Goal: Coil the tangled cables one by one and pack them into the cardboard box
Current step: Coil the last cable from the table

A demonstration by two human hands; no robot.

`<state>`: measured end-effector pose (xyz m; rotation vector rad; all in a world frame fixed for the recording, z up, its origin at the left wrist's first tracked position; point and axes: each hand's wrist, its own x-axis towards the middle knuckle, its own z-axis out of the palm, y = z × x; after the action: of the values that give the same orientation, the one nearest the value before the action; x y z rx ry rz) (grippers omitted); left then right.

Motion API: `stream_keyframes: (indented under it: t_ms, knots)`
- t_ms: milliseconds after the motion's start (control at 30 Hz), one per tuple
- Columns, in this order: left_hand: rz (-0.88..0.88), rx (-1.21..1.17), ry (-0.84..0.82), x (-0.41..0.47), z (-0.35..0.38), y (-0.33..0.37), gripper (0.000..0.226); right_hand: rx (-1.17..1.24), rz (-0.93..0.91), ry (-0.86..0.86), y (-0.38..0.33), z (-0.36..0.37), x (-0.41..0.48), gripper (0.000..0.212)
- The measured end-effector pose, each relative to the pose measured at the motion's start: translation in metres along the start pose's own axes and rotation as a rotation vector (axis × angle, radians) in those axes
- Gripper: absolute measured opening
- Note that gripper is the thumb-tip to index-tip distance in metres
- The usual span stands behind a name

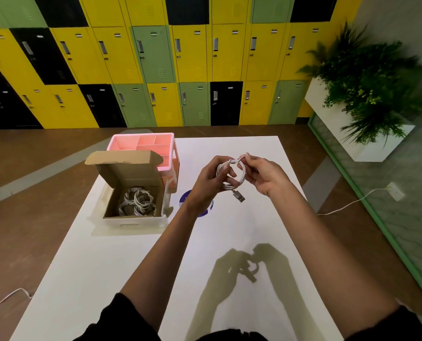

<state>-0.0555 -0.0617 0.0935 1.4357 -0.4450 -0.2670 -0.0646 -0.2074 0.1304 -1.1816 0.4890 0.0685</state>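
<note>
A white USB cable (242, 174) is wound into a small coil and held in the air above the white table (131, 254). My left hand (211, 179) grips the coil from the left, and a USB plug hangs below it. My right hand (262, 174) pinches the top of the coil between thumb and fingertips. To the left stands the open cardboard box (133, 190), its lid flap raised, with several coiled white cables (137, 201) inside.
A pink compartment tray (143, 143) stands behind the box. A blue round mark (187, 200) on the table lies under my left wrist. Lockers line the back wall, a planter stands at right, and loose white cords trail on the floor.
</note>
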Motion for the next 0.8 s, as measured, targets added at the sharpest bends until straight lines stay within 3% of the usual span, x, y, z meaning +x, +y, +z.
stream_keyframes:
  t_ms: [167,433,533,667,800]
  knots:
    - [0.033,0.12,0.035,0.005,-0.005,0.016,0.005,-0.067,-0.013,-0.037,-0.004,0.002,-0.001,0.021]
    - [0.275,0.499,0.192,0.009,0.002,0.02,0.006,-0.092,-0.034,-0.052,-0.004,-0.001,-0.002,0.016]
    - [0.272,0.514,0.217,0.011,0.002,0.018,0.006,-0.41,-0.158,-0.089,-0.001,-0.008,-0.003,0.01]
    - [0.234,0.551,0.192,0.012,-0.002,0.016,0.007,-0.901,-0.424,-0.046,-0.001,-0.021,0.003,0.021]
    - [0.249,0.587,0.161,0.012,-0.001,0.015,0.009,-1.002,-0.509,-0.094,-0.004,-0.021,0.002,0.014]
